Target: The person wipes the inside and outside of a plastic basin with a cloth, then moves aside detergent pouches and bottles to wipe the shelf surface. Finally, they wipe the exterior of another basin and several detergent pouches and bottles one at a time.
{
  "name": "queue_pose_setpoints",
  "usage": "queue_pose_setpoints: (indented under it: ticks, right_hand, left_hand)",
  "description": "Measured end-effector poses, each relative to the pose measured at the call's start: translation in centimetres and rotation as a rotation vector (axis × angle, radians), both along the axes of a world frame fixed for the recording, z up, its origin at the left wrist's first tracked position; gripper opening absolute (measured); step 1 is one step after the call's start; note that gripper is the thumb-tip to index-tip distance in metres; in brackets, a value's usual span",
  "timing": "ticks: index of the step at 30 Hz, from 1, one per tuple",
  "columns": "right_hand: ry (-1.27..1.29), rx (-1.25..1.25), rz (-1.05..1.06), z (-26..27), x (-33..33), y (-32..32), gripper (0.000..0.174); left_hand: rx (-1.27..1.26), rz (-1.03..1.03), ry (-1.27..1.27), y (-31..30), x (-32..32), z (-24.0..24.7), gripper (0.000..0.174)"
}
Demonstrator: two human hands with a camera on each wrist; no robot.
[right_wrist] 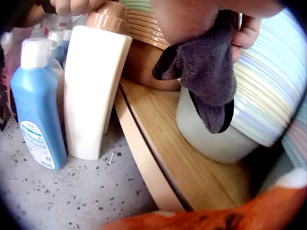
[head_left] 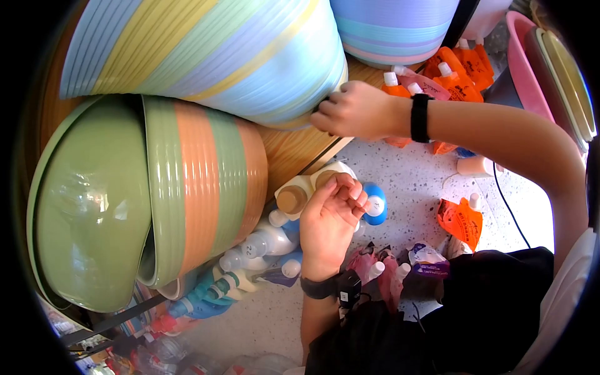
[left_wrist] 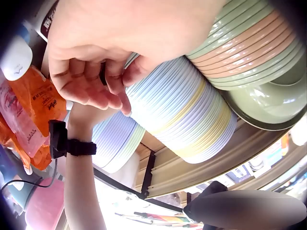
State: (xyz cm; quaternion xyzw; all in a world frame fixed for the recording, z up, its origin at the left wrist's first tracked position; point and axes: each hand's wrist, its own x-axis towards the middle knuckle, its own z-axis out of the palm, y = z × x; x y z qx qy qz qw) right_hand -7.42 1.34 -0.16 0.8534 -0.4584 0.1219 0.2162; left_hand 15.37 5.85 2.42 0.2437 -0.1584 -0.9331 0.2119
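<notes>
My right hand is at the lower edge of a pastel striped stack of bowls. Seen from the right wrist, that hand grips a dark purple-grey cloth, which hangs down in front of the stack. My left hand is palm up with loosely curled fingers and holds nothing, over white bottles with brown caps. In the left wrist view the left hand covers part of the striped stack.
Green and orange bowls lie beside the pastel stack on a wooden shelf. On the speckled floor stand a blue bottle, a white bottle and several others. Orange pouches and a pink basin are nearby.
</notes>
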Motion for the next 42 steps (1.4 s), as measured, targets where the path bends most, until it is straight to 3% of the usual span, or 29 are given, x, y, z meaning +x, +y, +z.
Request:
queue_pose_setpoints:
  ticks: [6, 8, 11, 16, 20, 22, 26, 28, 32, 36, 38, 42]
  right_hand:
    - [-0.056, 0.255, -0.325, 0.1, -4.7, 0.7, 0.017]
    - [-0.057, 0.243, -0.287, 0.4, -4.0, 1.0, 0.017]
    - [-0.110, 0.098, 0.027, 0.1, -1.0, 1.4, 0.016]
    - [-0.254, 0.177, -0.070, 0.5, 0.1, 0.3, 0.018]
    - [-0.371, 0.288, -0.272, 0.3, -1.6, 1.2, 0.023]
    - [-0.440, 0.372, -0.583, 0.7, -3.3, 0.9, 0.022]
    - [-0.463, 0.291, -0.379, 1.3, -4.9, 0.7, 0.024]
    - [-0.472, 0.375, -0.274, 1.0, -3.7, 1.8, 0.024]
    - [-0.555, 0.398, -0.286, 1.2, -0.5, 1.9, 0.020]
    - [-0.804, 0.391, -0.371, 0.8, -0.2, 2.2, 0.020]
    - [-1.122, 0.213, -0.583, -0.6, -0.7, 2.2, 0.020]
    - [-1.407, 0.203, -0.822, -0.7, -3.3, -0.2, 0.034]
  left_hand:
    - [-0.001, 0.008, 0.000, 0.0, 0.0, -0.1, 0.018]
    - [0.015, 0.011, -0.005, 0.0, 0.0, -0.1, 0.018]
    - [0.024, 0.006, -0.004, 0.0, 0.1, -0.1, 0.017]
    - [0.050, 0.003, 0.042, -0.1, 0.2, -0.5, 0.020]
    - [0.017, 0.003, -0.027, 0.0, 0.0, 0.1, 0.017]
    - [0.014, 0.006, -0.021, -0.1, 0.0, 0.1, 0.017]
    - [0.027, 0.009, -0.035, 0.0, -0.1, 0.2, 0.017]
    - [0.021, 0.004, -0.042, 0.0, 0.0, 0.4, 0.017]
    - [0.006, 0.016, -0.049, 0.2, -0.2, 0.5, 0.016]
    - [0.020, 0.024, -0.053, 0.1, -0.1, 0.4, 0.017]
    - [0.015, 0.008, -0.043, 0.1, -0.1, 0.4, 0.016]
    - [-0.001, 0.019, -0.043, 0.3, -0.2, 0.4, 0.016]
